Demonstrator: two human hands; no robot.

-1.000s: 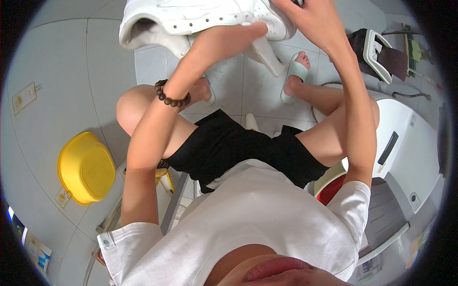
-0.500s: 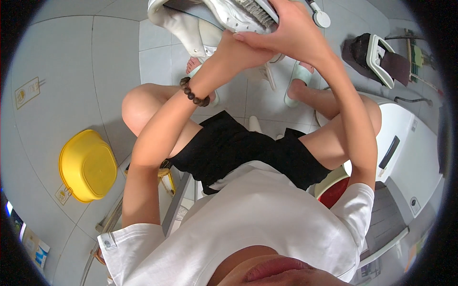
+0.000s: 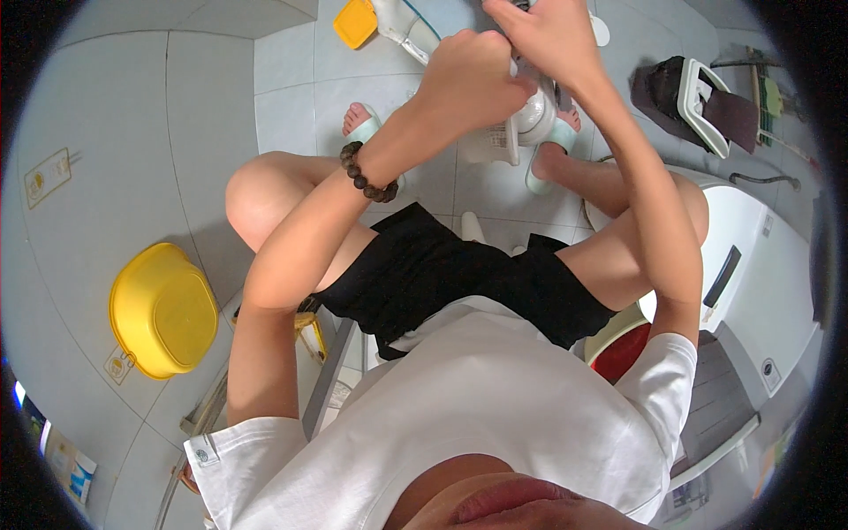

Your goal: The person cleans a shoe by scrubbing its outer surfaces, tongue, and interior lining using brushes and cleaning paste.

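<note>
Near the top edge, my left hand point(image 3: 468, 79) is closed, wearing a dark beaded bracelet point(image 3: 362, 174). It grips a white shoe point(image 3: 406, 28), whose pale side shows beyond the knuckles. A rounded white part shows below the hands; I cannot tell whether it belongs to the shoe. My right hand point(image 3: 556, 40) is curled close beside the left, partly cut off by the top edge. The scrub brush it held a moment ago is almost wholly hidden now. Under the hands stands a white plastic stool point(image 3: 488, 148) between my feet.
A yellow basin point(image 3: 168, 309) leans on the left. Beyond my left foot lies a small yellow item point(image 3: 355, 22). A white shower head point(image 3: 601, 32) is at the top. At right are a white-framed bin point(image 3: 704, 110) and a white fixture point(image 3: 751, 256). A red-lined bucket point(image 3: 618, 353) sits by my hip.
The shoe has turned and shifted, with less of its upper showing. My left hand has moved up and right, the right hand slightly up. The brush has gone from sight; the small yellow item now shows.
</note>
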